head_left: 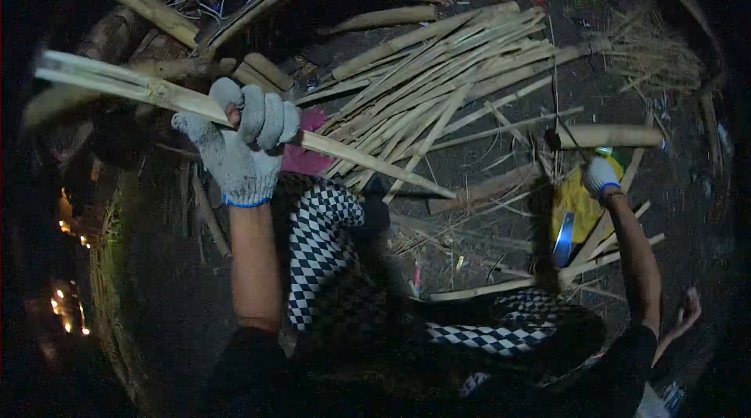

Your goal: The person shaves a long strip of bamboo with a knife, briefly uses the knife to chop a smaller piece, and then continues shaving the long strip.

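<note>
My left hand (249, 140), in a grey-white knit glove with a blue cuff, is wrapped round a long split bamboo strip (364, 158). The strip slants from the upper left down to the middle, its left end blurred. On the right, my right hand (601, 175) wears a similar glove and is closed beside a yellow object (573, 203). A thin dark shaft rises from that hand towards a short round log (614, 136); what the fingers grip is hard to make out. Just below lies a shiny blue-silver piece (563, 239).
A big pile of split strips (438, 73) lies ahead on dark ground. Thick poles (145, 7) are at the upper left, a straw heap (653, 62) at the upper right. Small bright glows (66, 308) show at the far left. Another person's hand (688, 308) appears at the lower right.
</note>
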`<state>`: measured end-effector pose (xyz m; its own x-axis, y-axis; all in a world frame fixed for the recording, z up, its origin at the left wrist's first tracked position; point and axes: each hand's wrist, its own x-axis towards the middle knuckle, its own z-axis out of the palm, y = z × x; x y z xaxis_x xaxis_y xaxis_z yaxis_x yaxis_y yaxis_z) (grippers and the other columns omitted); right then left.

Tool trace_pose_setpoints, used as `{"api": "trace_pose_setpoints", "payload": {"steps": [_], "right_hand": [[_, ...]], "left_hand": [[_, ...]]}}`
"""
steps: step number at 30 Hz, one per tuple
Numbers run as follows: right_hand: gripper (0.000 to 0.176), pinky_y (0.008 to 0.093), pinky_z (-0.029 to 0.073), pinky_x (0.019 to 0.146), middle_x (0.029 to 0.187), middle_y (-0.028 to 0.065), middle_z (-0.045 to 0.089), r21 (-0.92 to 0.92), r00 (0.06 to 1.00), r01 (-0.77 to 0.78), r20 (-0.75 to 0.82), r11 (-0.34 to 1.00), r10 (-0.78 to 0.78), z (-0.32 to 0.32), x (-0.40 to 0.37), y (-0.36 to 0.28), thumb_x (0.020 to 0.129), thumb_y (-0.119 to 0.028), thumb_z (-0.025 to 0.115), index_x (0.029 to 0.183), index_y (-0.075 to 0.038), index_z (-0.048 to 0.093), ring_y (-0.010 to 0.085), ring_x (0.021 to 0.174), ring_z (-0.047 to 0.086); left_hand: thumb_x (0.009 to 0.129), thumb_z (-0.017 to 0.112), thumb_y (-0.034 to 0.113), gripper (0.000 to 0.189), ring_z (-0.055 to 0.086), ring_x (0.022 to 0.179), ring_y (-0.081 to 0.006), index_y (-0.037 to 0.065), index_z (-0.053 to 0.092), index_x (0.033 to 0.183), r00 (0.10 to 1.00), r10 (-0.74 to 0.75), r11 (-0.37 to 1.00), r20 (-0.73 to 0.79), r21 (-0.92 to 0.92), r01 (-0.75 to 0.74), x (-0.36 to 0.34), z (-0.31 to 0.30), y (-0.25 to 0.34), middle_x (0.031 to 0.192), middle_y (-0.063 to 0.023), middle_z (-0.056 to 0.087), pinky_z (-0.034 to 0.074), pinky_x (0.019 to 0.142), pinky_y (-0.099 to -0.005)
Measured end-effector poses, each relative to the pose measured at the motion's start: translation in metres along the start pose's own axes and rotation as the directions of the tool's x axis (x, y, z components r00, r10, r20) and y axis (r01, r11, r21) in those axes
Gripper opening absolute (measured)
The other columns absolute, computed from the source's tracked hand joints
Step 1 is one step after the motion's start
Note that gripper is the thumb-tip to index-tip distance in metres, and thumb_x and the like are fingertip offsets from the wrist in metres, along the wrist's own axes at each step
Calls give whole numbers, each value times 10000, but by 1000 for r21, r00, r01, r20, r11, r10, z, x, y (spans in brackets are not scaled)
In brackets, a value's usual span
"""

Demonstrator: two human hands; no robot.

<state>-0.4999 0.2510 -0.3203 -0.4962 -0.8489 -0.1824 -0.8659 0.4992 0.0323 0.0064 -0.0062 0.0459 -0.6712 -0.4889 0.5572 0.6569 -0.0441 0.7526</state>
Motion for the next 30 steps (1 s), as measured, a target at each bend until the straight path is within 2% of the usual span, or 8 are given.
{"api": "trace_pose_setpoints", "payload": {"steps": [2,4,7,14,16,17,22,30], "right_hand": [[249,466,499,693,868,238,632,-32,986,20,-167,999,-25,-2,-7,49,820,-169,492,1014,-47,590,383,805,624],[233,478,496,670,865,228,634,47,961,-208,-175,977,213,-47,-27,49,846,-165,451,1025,-57,551,393,802,620],[206,497,491,626,821,211,638,49,892,-332,-309,942,330,-52,-31,95,876,-161,384,1005,-77,521,401,757,625],[191,452,503,590,852,182,623,-161,831,-463,-420,872,364,-50,-28,176,905,-126,374,1043,-74,496,353,738,633],[218,420,502,608,937,149,597,-346,786,-417,-602,841,142,-51,-31,188,895,-98,388,1076,-86,509,320,773,623],[258,384,498,613,984,113,574,-399,844,-443,-488,803,223,-56,-29,191,872,-85,416,1112,-91,512,282,790,613],[201,389,492,660,1043,85,566,-459,857,-441,-470,771,211,-63,-28,193,860,-112,454,1049,-83,515,260,881,601],[245,409,493,697,1075,53,556,-349,736,-548,-632,760,241,-51,-22,205,867,-129,440,1101,-119,510,227,962,575]], "left_hand": [[852,535,551,457,275,474,-94,122,412,750,1000,15,1000,-2,-13,-15,3,-1,0,554,32,291,239,478,-269],[863,520,546,446,271,479,-91,129,410,748,1000,-6,1000,-7,4,6,3,-4,-2,554,37,284,232,483,-266],[867,509,549,443,261,481,-90,135,406,746,1000,-2,1000,-24,29,3,5,-2,-3,554,42,273,228,483,-267],[861,532,527,438,260,504,-96,130,394,739,998,-2,999,-62,33,4,3,0,0,563,35,278,233,511,-264],[859,534,529,440,264,510,-96,130,393,737,999,-6,999,-49,44,9,3,0,2,564,35,278,234,517,-263],[857,536,530,442,267,517,-96,130,392,736,999,-14,999,-38,50,16,2,-1,2,565,34,279,235,523,-262],[848,545,534,450,265,518,-98,129,386,734,997,-26,999,-67,44,29,1,-1,3,570,35,280,235,526,-262],[837,565,532,459,259,518,-100,132,368,728,998,-15,999,-68,47,18,0,-6,4,572,36,271,237,534,-270]]}}
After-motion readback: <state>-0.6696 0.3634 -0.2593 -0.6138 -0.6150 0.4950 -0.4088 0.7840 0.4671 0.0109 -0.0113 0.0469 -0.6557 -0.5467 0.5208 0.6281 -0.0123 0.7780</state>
